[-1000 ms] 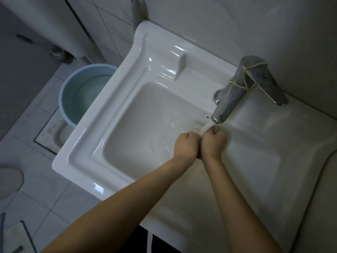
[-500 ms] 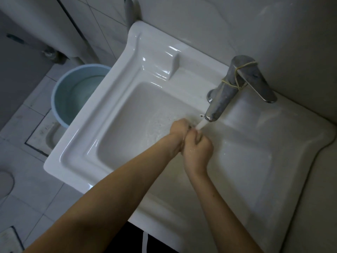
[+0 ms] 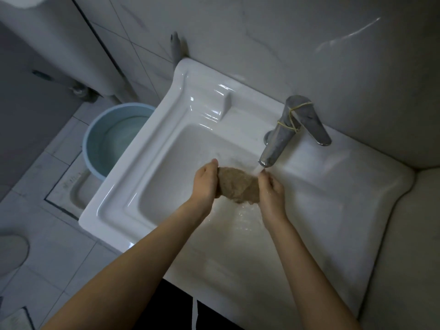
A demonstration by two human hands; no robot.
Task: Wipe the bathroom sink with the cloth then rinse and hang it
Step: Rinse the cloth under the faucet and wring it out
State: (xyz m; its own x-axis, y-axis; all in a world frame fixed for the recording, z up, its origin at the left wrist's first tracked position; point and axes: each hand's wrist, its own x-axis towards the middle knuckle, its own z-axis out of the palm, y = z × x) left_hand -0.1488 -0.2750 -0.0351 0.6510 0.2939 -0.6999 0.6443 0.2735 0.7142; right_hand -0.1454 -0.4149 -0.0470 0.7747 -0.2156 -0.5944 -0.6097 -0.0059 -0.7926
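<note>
A wet tan cloth (image 3: 238, 185) is stretched between my two hands over the basin of the white sink (image 3: 152, 177). My left hand (image 3: 204, 182) grips its left end and my right hand (image 3: 270, 189) grips its right end. Water runs from the metal faucet (image 3: 276, 146) onto the cloth's right end, just above my right hand. A yellow rubber band is wound round the faucet's handle. Water splashes in the basin below the cloth.
A light blue bucket (image 3: 95, 144) holding water stands on the tiled floor left of the sink. A floor drain recess (image 3: 71, 186) lies beside it. The tiled wall (image 3: 285, 44) runs behind the sink and a ledge (image 3: 404, 234) borders it on the right.
My hands, pressed together under the stream before, have drawn apart, and the tan cloth now shows spread between them. The view has shifted, with the sink lying further right.
</note>
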